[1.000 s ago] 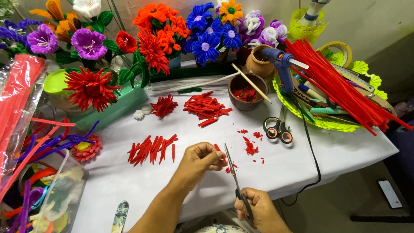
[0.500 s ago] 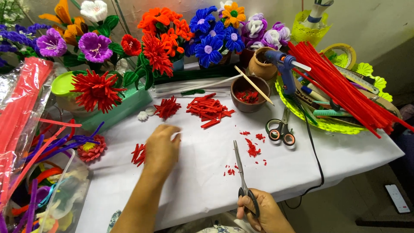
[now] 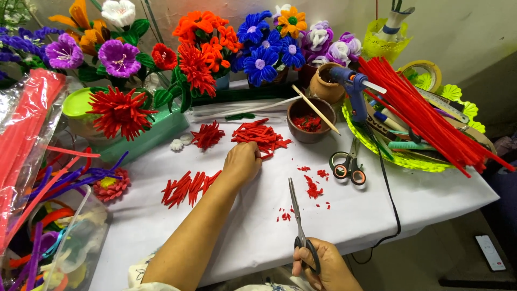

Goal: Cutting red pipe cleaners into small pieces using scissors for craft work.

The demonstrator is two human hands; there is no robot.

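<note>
L hand [image 3: 243,161] reaches over the white surface [image 3: 242,226], fingers curled at the pile of cut red pieces [image 3: 260,138] (whether it grips any, can't tell). R hand [image 3: 323,264] near the front edge, clamped on scissors [image 3: 299,226], blades closed.

The bowl [image 3: 307,119] serves as reference. A heap of cut pieces [image 3: 260,137] lies just left of it on the table [image 3: 420,200]. A glue gun [image 3: 353,89] stands right of it. Spare scissors [image 3: 347,164] lie before it. Flowers [image 3: 269,51] stand behind it.
</note>
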